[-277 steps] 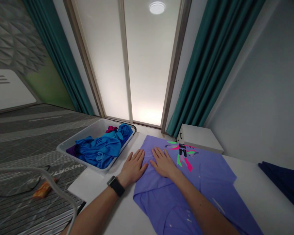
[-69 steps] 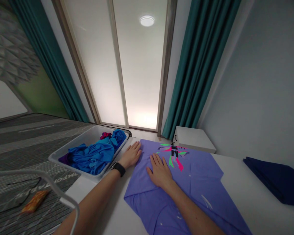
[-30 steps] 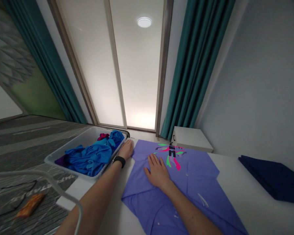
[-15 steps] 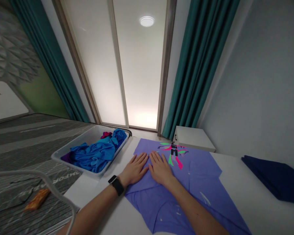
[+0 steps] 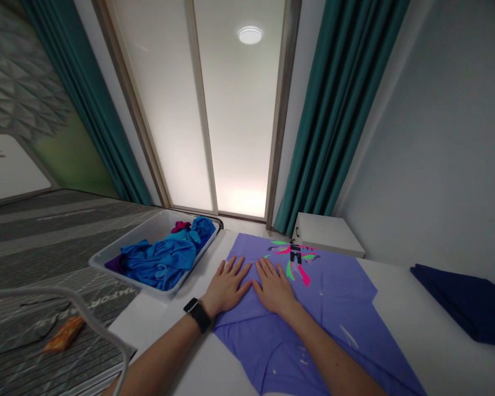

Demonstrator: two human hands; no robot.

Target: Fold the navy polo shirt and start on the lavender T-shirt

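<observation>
From the head view, I press my left hand (image 5: 226,285) and my right hand (image 5: 275,286) flat, side by side, on the purple shirt (image 5: 313,308) spread across the white surface (image 5: 416,341); neither grip closes on anything. I judge this the smoothing step of folding; the next move calls for pinching an edge. I count one purple shirt, one folded navy cloth (image 5: 462,302), one tub (image 5: 119,250) of blue clothes (image 5: 165,256), two hands.

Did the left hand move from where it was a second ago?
Yes. The left hand came back from beside the bin, toward the right hand on the purple shirt.
</observation>
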